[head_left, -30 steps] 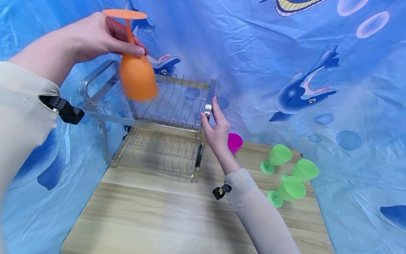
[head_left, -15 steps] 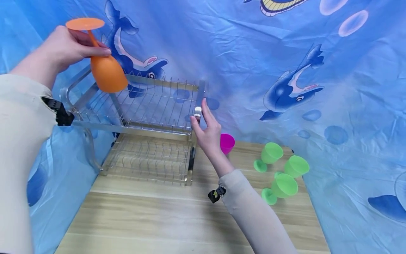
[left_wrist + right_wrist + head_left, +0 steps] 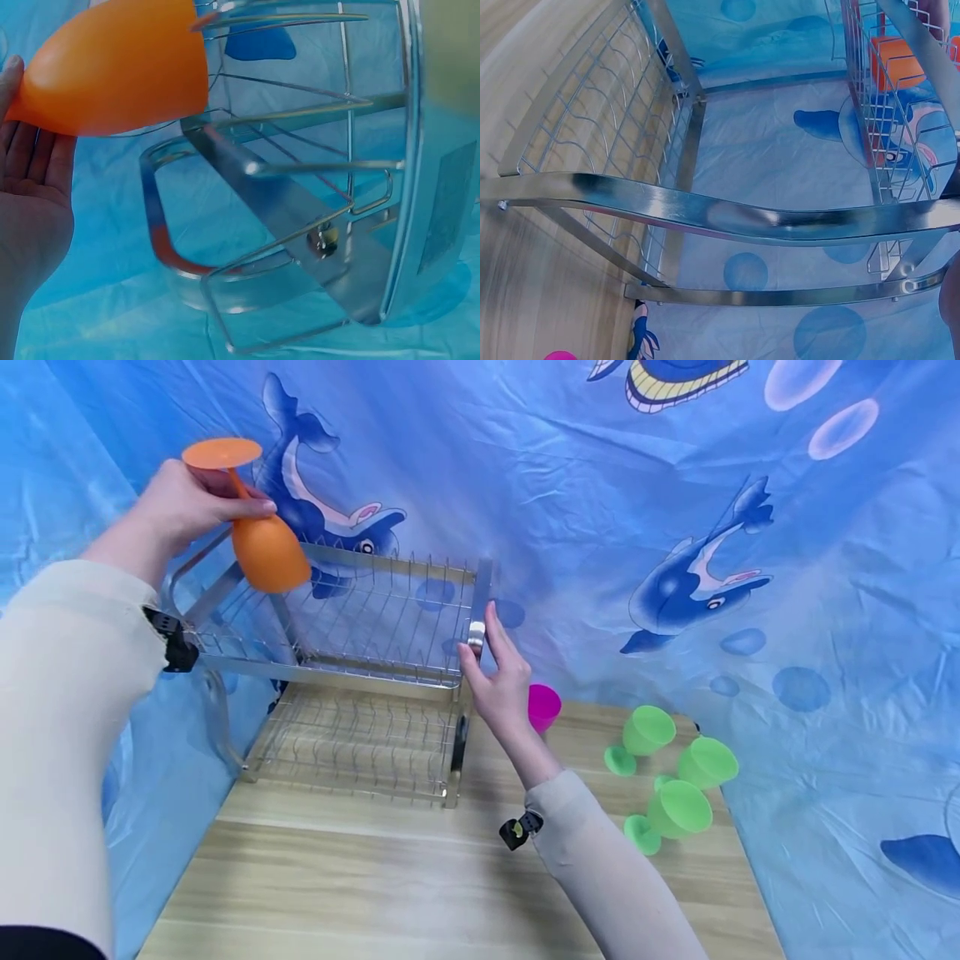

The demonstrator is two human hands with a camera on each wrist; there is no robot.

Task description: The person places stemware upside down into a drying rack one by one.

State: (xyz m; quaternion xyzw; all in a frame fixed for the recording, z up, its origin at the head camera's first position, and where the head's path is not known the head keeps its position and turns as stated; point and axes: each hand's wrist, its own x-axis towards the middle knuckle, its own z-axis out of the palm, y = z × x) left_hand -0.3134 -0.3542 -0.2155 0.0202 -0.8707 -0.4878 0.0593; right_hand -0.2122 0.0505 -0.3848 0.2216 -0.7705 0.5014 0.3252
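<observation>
Landmark: the two-tier metal rack, standing on a wood-grain table, wire shelves above and below, looped handle at its left end.

Left hand above the rack's left end, thumb and fingers pinching the stem of an orange goblet. Goblet upside down and tilted, foot uppermost, mouth facing down and toward the rack's right side. Bowl over the left part of the upper shelf; the left wrist view puts its rim close by the wires. Contact between rim and wire: cannot tell.

Right hand at the rack's right end, upper-tier height, holding the side frame between thumb and forefinger, both fairly straight; remaining fingers hidden.

Just right of the rack, a magenta cup, partly covered by the right forearm. Farther right of the rack, well apart from it, three green goblets: the back one, the rightmost one, the front one. All upright, mouths up; the latter two close together.

Behind the rack, a blue sheet printed with dolphins and bubbles.
</observation>
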